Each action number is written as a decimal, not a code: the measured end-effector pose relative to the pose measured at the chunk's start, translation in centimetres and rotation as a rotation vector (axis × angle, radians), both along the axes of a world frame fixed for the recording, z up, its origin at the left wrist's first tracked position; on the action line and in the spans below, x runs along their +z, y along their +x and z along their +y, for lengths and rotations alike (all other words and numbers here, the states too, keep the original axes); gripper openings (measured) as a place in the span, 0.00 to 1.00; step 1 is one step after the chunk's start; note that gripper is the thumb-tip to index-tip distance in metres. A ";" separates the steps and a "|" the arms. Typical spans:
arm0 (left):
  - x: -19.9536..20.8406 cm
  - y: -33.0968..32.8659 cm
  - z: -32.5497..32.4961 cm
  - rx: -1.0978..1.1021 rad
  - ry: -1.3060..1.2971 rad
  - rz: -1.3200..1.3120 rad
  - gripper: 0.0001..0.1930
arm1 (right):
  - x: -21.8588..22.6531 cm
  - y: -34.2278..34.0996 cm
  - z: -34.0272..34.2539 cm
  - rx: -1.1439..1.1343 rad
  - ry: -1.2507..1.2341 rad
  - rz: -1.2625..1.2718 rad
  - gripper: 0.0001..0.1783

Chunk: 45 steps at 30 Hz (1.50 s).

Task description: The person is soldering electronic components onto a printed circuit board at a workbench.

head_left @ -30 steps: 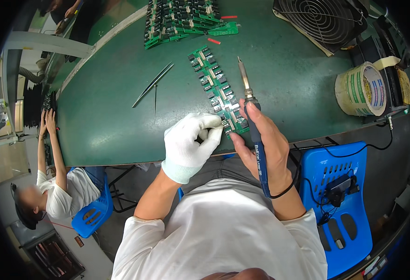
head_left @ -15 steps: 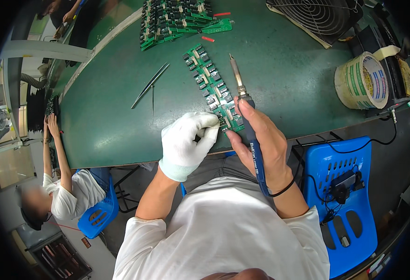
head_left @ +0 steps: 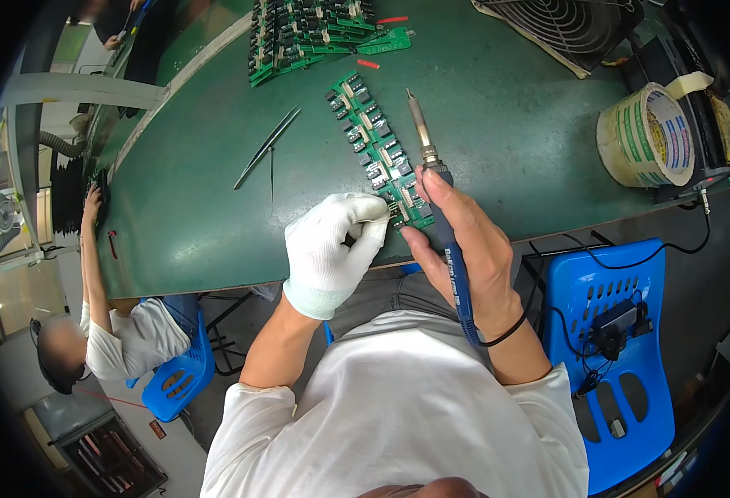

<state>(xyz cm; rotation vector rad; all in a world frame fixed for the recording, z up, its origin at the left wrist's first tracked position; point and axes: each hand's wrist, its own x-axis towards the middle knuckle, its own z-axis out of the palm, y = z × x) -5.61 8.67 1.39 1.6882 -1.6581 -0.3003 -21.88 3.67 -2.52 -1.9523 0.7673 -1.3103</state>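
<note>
A long green circuit board point(head_left: 371, 124) with rows of black and cream components lies slantwise on the table in front of me. My left hand point(head_left: 332, 245), in a white glove, pinches at the board's near end; thin pale pins or wire show at its fingertips, too small to name. My bare right hand point(head_left: 481, 241) grips a soldering iron point(head_left: 421, 129) by its blue handle. The iron's tip points away from me, right of the board and apart from it. My right thumb and fingers are close to the board's near end.
Tweezers point(head_left: 266, 149) and a thin metal rod point(head_left: 272, 176) lie left of the board. Stacked circuit boards point(head_left: 311, 37) are at the back, near small red pieces point(head_left: 367, 64). A tape roll point(head_left: 627, 145), fan point(head_left: 564, 29) and blue chair point(head_left: 568, 282) are right; a co-worker point(head_left: 137, 340) sits left.
My hands, the board and the iron hold nearly the same places, with only a slight shift of the view. At the left, the co-worker's arms have moved and a small red tool shows on the table.
</note>
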 end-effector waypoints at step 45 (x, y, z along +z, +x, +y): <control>0.3 0.8 -0.1 -0.100 -0.091 -0.263 0.12 | 0.3 0.6 0.4 -0.035 0.059 -0.015 0.39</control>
